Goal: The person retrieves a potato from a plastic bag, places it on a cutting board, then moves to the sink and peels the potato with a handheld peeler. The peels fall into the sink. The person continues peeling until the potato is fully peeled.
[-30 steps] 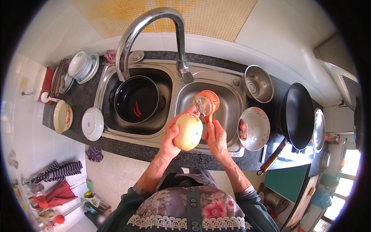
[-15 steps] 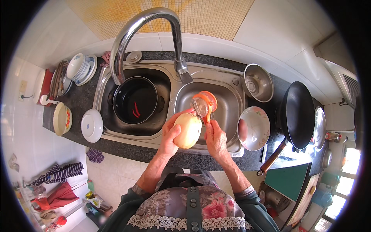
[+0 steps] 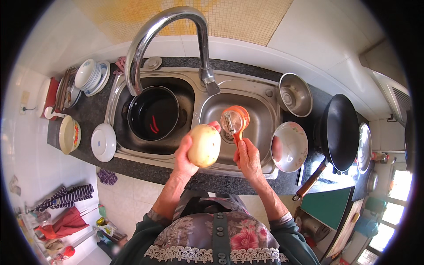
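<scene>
My left hand [image 3: 184, 160] is wrapped around a large pale potato [image 3: 204, 146], peeled on the side I see, with a few dark specks. To its right, my right hand [image 3: 249, 159] grips the handle of an orange peeler [image 3: 239, 128] with a clear catch-cup at its head. A gap separates the peeler from the potato. Both are held over the right basin [image 3: 260, 119] of a steel double sink. In the left basin stands a black pot [image 3: 145, 128] with a red, chilli-like reflection or strip inside.
A tall chrome faucet [image 3: 172, 14] arches over the sink. On the right are a steel bowl [image 3: 301, 104], a floral bowl [image 3: 295, 152] and a black wok [image 3: 342, 132]. Stacked dishes [image 3: 89, 79], a white plate [image 3: 104, 142] and a yellowish bowl [image 3: 68, 134] sit on the left counter.
The peeler has come away from the potato and turned, showing its blade side. My left hand has shifted the potato slightly left and rotated it.
</scene>
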The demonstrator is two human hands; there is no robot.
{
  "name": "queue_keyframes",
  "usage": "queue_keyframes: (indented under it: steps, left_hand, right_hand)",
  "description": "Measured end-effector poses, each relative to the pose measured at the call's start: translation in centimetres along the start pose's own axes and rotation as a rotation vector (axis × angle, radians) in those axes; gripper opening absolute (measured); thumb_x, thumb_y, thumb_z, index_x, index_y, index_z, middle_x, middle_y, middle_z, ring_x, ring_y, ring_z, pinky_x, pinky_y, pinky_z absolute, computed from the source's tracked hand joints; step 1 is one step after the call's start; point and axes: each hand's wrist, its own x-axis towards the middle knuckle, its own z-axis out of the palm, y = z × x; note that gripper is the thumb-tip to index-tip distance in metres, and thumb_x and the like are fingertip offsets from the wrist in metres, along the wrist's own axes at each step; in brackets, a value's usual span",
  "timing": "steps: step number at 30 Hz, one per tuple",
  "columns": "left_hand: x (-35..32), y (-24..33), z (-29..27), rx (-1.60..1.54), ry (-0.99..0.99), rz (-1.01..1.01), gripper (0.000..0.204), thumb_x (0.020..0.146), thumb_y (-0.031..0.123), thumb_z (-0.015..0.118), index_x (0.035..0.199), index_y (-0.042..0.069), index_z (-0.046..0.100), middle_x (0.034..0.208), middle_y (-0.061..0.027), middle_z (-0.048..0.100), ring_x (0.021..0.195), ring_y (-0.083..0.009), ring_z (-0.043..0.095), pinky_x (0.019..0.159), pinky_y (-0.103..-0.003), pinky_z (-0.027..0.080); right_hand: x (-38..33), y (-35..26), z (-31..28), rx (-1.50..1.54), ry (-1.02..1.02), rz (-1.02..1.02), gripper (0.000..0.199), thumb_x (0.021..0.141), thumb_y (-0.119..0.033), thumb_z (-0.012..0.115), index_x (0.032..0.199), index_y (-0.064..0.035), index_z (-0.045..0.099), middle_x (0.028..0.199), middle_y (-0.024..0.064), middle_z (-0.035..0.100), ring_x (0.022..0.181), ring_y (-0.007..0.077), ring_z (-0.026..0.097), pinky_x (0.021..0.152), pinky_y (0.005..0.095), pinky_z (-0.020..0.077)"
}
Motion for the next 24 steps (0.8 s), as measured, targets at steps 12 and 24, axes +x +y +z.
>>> queue_keyframes:
  steps: [12,24]
  left_hand:
    - [-0.4,-1.2,0.7,-0.038,0.009,0.002,0.067,0.082,0.045,0.056,0.122,-0.007,0.044,0.126,-0.0196,0.049,0.114,-0.0249,0.051,0.095,-0.035,0.042]
    - [0.1,-0.9,0.1,-0.093,0.056,-0.025,0.071,0.088,0.055,0.039,0.127,-0.005,0.040,0.134,-0.0231,0.038,0.127,-0.0327,0.036,0.104,-0.040,0.032]
  right_hand:
    - [-0.2,-1.1,0.2,-0.267,0.077,-0.101,0.026,0.096,-0.023,0.040,0.090,-0.0006,0.052,0.055,0.0043,0.050,0.050,0.0126,0.048,0.049,0.0294,0.0389]
    - [0.0,0.1,-0.5,-0.398,0.073,-0.117,0.023,0.093,-0.025,0.044,0.100,-0.0056,0.054,0.065,0.0166,0.058,0.059,0.0352,0.057,0.053,0.0412,0.0438]
